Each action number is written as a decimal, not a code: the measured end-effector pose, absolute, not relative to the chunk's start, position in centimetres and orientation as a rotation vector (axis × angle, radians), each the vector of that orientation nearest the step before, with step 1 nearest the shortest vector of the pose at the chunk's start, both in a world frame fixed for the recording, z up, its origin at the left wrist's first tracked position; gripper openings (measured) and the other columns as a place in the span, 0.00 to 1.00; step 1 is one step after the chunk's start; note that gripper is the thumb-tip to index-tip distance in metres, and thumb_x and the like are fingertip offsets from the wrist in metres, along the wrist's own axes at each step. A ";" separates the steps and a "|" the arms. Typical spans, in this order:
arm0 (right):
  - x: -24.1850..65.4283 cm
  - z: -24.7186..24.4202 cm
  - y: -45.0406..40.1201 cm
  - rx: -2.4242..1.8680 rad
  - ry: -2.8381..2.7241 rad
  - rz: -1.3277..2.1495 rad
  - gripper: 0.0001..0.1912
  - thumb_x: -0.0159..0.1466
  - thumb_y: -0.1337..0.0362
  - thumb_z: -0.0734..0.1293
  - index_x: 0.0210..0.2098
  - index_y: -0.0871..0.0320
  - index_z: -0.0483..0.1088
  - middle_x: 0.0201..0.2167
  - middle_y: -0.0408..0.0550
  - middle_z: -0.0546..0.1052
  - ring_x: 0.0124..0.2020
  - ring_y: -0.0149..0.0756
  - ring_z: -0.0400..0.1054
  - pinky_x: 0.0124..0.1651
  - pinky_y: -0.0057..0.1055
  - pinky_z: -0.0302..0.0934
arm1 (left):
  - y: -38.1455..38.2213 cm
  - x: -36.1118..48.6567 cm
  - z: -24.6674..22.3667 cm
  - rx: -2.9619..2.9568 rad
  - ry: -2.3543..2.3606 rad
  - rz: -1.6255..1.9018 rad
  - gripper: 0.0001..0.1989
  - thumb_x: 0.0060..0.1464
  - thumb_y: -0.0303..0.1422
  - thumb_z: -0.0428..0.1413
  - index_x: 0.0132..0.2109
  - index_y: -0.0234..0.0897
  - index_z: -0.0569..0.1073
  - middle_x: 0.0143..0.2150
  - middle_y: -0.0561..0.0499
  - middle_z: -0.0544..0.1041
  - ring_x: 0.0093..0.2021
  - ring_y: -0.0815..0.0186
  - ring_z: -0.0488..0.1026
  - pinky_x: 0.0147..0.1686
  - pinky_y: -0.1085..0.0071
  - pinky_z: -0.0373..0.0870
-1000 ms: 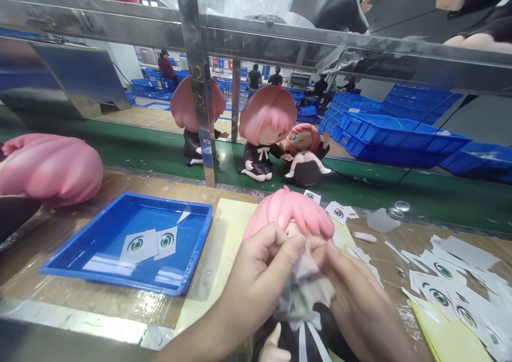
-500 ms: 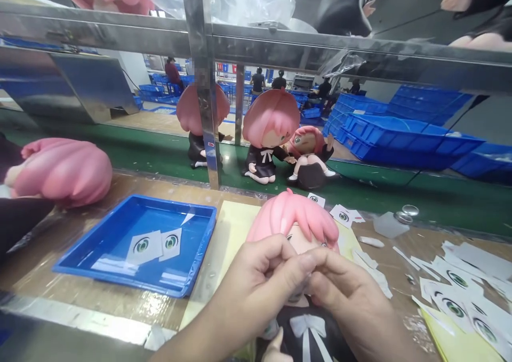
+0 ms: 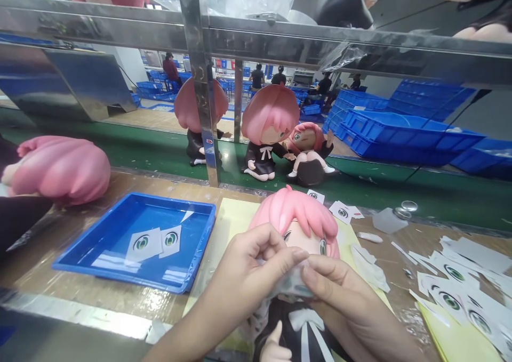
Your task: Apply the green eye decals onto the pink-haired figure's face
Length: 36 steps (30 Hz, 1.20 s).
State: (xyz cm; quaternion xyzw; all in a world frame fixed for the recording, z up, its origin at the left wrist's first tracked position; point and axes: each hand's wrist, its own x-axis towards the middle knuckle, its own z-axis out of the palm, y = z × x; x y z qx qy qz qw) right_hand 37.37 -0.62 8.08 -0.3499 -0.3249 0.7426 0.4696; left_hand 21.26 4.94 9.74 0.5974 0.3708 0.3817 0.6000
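Note:
A pink-haired figurine (image 3: 294, 207) in a black dress with a white bow lies face up in front of me. Over the lower part of its face, my left hand (image 3: 260, 268) and my right hand (image 3: 340, 287) meet with closed fingertips. Between them they pinch a whitish crumpled sheet (image 3: 296, 284) with faint greenish marks; whether it is cloth or film I cannot tell. Two printed green eyes show on the figurine's face above my fingers. A pale yellow sheet (image 3: 236, 212) lies beneath the figurine.
At left, a blue tray (image 3: 108, 218) holds water and two eye decals (image 3: 144, 243). Several cut eye decals (image 3: 450, 298) and a small bottle (image 3: 390, 220) lie at right. Another figurine (image 3: 66, 170) lies far left; several sit on the green belt (image 3: 160, 149) behind. A metal shelf post (image 3: 200, 85) stands ahead.
My hands have drawn slightly apart and tilted, so more of the whitish sheet and the figurine's eye at right show. The view has shifted slightly.

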 end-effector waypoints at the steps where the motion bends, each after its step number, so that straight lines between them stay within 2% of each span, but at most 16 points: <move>1: 37.3 8.0 -0.7 -0.851 -0.754 1.814 0.11 0.66 0.54 0.74 0.42 0.55 0.82 0.37 0.50 0.80 0.44 0.39 0.73 0.56 0.38 0.62 | 5.0 21.2 9.7 1.373 0.865 0.880 0.19 0.56 0.42 0.63 0.27 0.35 0.68 0.23 0.57 0.65 0.25 0.74 0.61 0.25 0.77 0.57; 10: 37.3 6.7 -1.6 -0.772 -0.532 1.808 0.09 0.67 0.56 0.73 0.39 0.56 0.79 0.38 0.49 0.77 0.50 0.42 0.69 0.60 0.40 0.60 | 5.2 20.5 9.5 1.226 0.859 0.796 0.17 0.47 0.39 0.69 0.26 0.34 0.72 0.21 0.57 0.68 0.23 0.74 0.62 0.24 0.78 0.57; 13: 37.1 7.1 -1.8 -0.698 -0.497 1.847 0.12 0.67 0.54 0.72 0.35 0.57 0.77 0.38 0.49 0.76 0.50 0.43 0.69 0.60 0.40 0.60 | 5.5 20.0 9.5 1.265 0.788 0.692 0.14 0.43 0.37 0.73 0.27 0.33 0.77 0.23 0.55 0.73 0.26 0.72 0.66 0.26 0.77 0.60; 16: 36.9 7.7 -2.0 -0.640 -0.492 1.884 0.12 0.68 0.54 0.71 0.35 0.57 0.77 0.41 0.50 0.77 0.50 0.43 0.69 0.60 0.41 0.61 | 5.6 19.7 9.5 1.493 0.720 0.743 0.09 0.51 0.34 0.70 0.29 0.36 0.79 0.30 0.53 0.76 0.33 0.69 0.72 0.33 0.75 0.65; 19: 36.8 8.0 -2.0 -0.615 -0.490 1.870 0.11 0.69 0.55 0.70 0.39 0.55 0.79 0.46 0.50 0.77 0.52 0.44 0.69 0.61 0.42 0.60 | 5.5 19.7 9.3 1.746 0.657 0.866 0.07 0.62 0.33 0.62 0.34 0.38 0.78 0.36 0.54 0.75 0.40 0.68 0.74 0.41 0.74 0.67; 22: 36.6 8.3 -2.1 -0.601 -0.504 1.819 0.13 0.69 0.52 0.69 0.44 0.53 0.79 0.50 0.51 0.76 0.55 0.47 0.67 0.62 0.45 0.61 | 5.2 20.5 9.1 1.828 0.660 0.892 0.08 0.69 0.34 0.54 0.38 0.38 0.72 0.35 0.55 0.76 0.36 0.70 0.74 0.39 0.74 0.68; 25: 36.0 9.4 -2.3 -0.611 -0.491 1.722 0.14 0.69 0.49 0.69 0.46 0.49 0.78 0.52 0.49 0.76 0.58 0.48 0.66 0.62 0.47 0.63 | 4.8 21.9 9.3 2.092 0.706 1.074 0.09 0.70 0.31 0.53 0.38 0.37 0.70 0.31 0.55 0.75 0.30 0.70 0.71 0.33 0.73 0.66; 27: 35.4 10.6 -2.2 -0.659 -0.515 1.568 0.12 0.68 0.48 0.71 0.45 0.47 0.78 0.51 0.44 0.76 0.59 0.44 0.67 0.63 0.41 0.64 | 4.7 23.2 9.9 2.380 0.755 1.277 0.12 0.69 0.29 0.51 0.34 0.35 0.70 0.28 0.54 0.73 0.27 0.68 0.68 0.30 0.69 0.62; 29: 34.9 11.9 -1.8 -0.693 -0.566 1.374 0.08 0.66 0.50 0.73 0.39 0.46 0.77 0.47 0.38 0.77 0.60 0.35 0.66 0.63 0.29 0.65 | 4.7 24.6 10.8 2.628 0.785 1.421 0.15 0.69 0.26 0.48 0.31 0.35 0.71 0.25 0.52 0.73 0.25 0.65 0.68 0.28 0.66 0.59; 31: 34.6 12.8 -1.1 -0.725 -0.606 1.174 0.06 0.67 0.53 0.73 0.36 0.44 0.77 0.45 0.32 0.78 0.62 0.27 0.65 0.63 0.21 0.63 | 4.7 25.8 11.9 2.794 0.778 1.445 0.18 0.68 0.24 0.45 0.31 0.35 0.73 0.25 0.49 0.74 0.26 0.62 0.70 0.28 0.64 0.61; 34: 34.9 13.5 -0.3 -0.818 -0.607 0.936 0.10 0.73 0.52 0.65 0.38 0.42 0.78 0.49 0.26 0.79 0.65 0.23 0.63 0.67 0.21 0.61 | 4.6 27.1 13.7 2.905 0.715 1.224 0.24 0.67 0.21 0.39 0.30 0.35 0.75 0.27 0.46 0.76 0.32 0.57 0.78 0.34 0.60 0.71; 36: 35.5 13.5 -0.2 -0.886 -0.601 0.837 0.09 0.70 0.49 0.69 0.36 0.40 0.78 0.48 0.24 0.80 0.65 0.26 0.64 0.67 0.22 0.61 | 4.3 27.4 14.6 2.971 0.638 1.042 0.27 0.67 0.19 0.37 0.32 0.34 0.78 0.29 0.47 0.77 0.39 0.55 0.81 0.40 0.58 0.74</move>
